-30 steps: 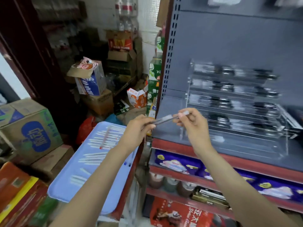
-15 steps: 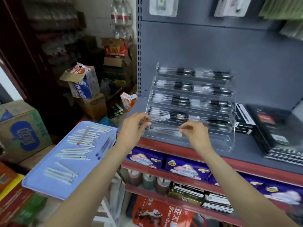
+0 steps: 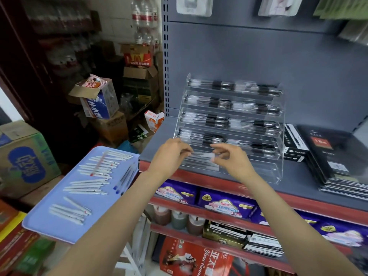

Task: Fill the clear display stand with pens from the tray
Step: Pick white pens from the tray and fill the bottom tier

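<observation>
L hand [image 3: 171, 156] + R hand [image 3: 231, 159] fingertips pinched on white pen [image 3: 203, 155], at clear display stand [image 3: 278, 172] front tier.

We look from head height, forward and down, close to the shelf [image 3: 298, 182] at frame right, tray [image 3: 49, 226] lower left.

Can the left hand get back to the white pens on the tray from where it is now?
Probably yes. The left hand pinches a pen at the stand; the tray lies open just left and below, nothing between, once it lets go.
</observation>
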`<action>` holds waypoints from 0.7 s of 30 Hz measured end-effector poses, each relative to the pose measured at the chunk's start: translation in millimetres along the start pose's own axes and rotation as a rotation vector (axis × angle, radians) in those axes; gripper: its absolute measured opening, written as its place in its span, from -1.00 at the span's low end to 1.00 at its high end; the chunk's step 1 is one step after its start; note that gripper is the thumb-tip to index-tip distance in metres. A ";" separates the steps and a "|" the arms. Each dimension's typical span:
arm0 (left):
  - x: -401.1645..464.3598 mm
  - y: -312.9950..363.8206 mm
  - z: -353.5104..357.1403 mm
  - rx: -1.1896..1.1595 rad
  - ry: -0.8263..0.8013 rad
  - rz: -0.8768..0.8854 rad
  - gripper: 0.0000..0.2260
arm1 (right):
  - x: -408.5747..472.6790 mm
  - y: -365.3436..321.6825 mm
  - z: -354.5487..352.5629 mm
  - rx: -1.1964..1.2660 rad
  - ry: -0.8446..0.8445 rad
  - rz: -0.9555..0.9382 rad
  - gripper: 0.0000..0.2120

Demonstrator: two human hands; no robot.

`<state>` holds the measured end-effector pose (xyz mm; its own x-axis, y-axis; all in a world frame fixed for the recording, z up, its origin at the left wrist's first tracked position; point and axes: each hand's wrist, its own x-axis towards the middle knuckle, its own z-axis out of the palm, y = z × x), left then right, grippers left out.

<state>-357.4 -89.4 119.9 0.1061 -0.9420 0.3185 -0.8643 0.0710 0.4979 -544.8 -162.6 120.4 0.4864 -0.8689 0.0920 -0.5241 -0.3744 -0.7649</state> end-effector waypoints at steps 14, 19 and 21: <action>-13.1 -25.2 5.9 -0.111 0.172 -0.373 -0.57 | 2.2 10.2 6.5 -0.196 0.040 0.003 -0.89; -16.4 -27.1 0.7 -0.228 0.099 -0.397 -0.71 | 5.9 -4.6 17.7 -0.239 0.013 -0.023 -0.84; -19.5 -28.5 -2.4 -0.285 0.109 -0.386 -0.72 | 2.9 -15.1 26.8 -0.217 0.045 -0.066 -0.81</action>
<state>-333.7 -72.3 101.5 0.4564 -0.8784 0.1419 -0.5845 -0.1758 0.7921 -516.7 -150.9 115.1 0.4955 -0.8518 0.1699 -0.6325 -0.4879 -0.6016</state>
